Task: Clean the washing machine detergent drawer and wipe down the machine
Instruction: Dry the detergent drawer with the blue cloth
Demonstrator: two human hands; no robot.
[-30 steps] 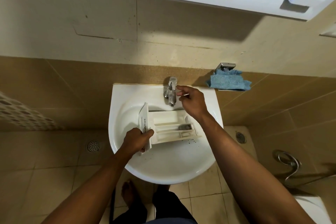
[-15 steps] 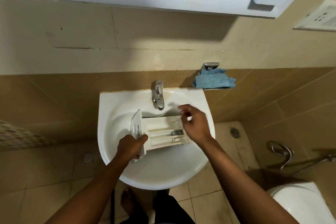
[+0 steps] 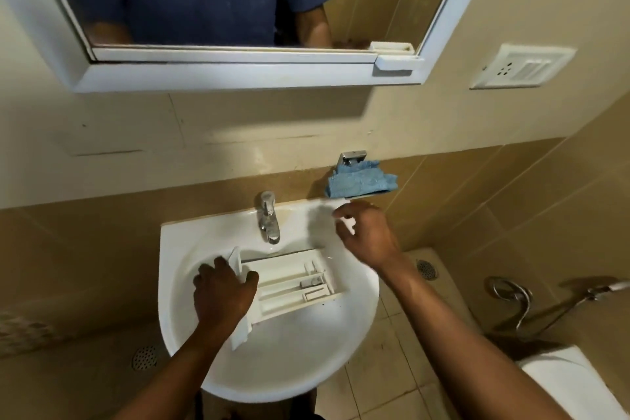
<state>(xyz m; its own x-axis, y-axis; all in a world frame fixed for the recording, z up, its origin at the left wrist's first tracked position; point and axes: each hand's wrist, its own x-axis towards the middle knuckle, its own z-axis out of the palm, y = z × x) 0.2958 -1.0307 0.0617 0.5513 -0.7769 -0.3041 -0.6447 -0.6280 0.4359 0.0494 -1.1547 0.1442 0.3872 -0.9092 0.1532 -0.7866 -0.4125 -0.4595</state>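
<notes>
In the sink (image 3: 191, 242), the left hand (image 3: 223, 297) clasps the front panel of the detergent drawer (image 3: 293, 286), which lies below the tap (image 3: 268, 218). Over the sink's right rear rim, the right hand (image 3: 368, 235) hovers released, fingers loosely curled, near the blue cloth (image 3: 361, 182).

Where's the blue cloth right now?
In the head view, the blue cloth sits on a little wall shelf to the right of the tap, just above the right hand.
</notes>
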